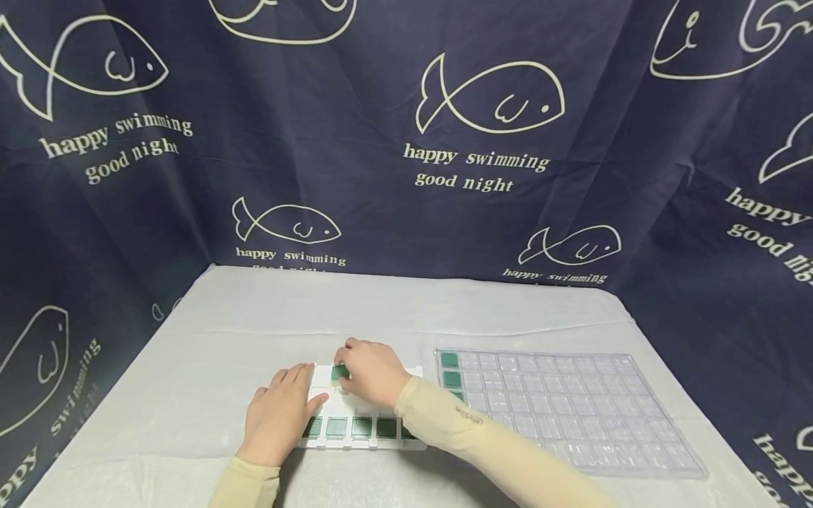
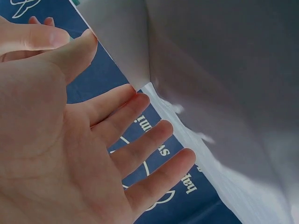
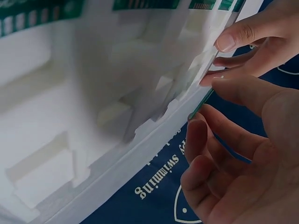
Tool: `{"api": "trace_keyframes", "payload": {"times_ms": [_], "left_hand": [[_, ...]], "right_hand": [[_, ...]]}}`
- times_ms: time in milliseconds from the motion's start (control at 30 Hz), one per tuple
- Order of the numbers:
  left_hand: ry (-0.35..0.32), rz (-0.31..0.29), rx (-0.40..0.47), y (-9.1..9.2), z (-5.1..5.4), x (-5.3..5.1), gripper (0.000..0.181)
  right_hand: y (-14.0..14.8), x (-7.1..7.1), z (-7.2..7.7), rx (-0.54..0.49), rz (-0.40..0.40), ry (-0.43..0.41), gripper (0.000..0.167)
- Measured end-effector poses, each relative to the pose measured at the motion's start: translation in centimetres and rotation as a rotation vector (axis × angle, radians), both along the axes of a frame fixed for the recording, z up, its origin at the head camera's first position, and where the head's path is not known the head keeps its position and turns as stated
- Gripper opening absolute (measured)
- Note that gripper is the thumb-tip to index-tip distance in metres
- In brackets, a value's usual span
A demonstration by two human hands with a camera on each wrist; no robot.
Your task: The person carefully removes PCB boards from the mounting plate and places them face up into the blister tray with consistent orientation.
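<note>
A white foam-like tray with cutouts lies on the table, and a row of small green circuit boards fills its near side. My left hand rests along the tray's left edge, fingers fairly straight; in the left wrist view the left palm and spread fingertips show by the tray's edge. Over the tray's far side, my right hand pinches one green circuit board between thumb and fingers. That circuit board appears nearly edge-on in the right wrist view, just off the tray.
To the right lies a clear plastic compartment tray, with green boards in its leftmost column; the right forearm partly covers that column. A white cloth covers the table. Dark blue curtains with fish prints hang around it.
</note>
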State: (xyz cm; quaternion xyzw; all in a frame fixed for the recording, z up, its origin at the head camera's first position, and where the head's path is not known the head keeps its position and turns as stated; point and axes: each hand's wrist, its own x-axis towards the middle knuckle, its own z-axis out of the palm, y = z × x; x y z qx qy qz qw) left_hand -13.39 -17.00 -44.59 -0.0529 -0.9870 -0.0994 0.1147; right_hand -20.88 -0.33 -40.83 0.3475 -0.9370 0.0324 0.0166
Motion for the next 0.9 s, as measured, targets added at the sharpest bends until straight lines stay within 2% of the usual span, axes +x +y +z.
{"api": "trace_keyframes", "payload": {"times_ms": [300,467,567,733,900], "left_hand": [[0.003,-0.004,-0.003,0.1,0.1,0.0,0.059],[0.028,-0.03,-0.009,-0.1,0.2,0.0,0.059],[0.059,-0.076,0.0,-0.2,0.1,-0.1,0.06],[0.119,-0.188,-0.006,-0.1,-0.1,-0.5,0.056],[0.127,-0.245,-0.009,0.0,-0.1,-0.9,0.053]], "right_hand": [[1.2,0.4,0.4,-0.033,-0.019,0.009,0.023],[1.7,0.7,0.4,-0.045,-0.017,0.034,0.023],[2.2,1.0,0.5,-0.059,-0.018,0.047,0.023],[3.1,1.4,0.8,-0.082,-0.031,0.042,0.023],[4.1,1.6,1.0,-0.092,-0.044,0.051,0.023]]}}
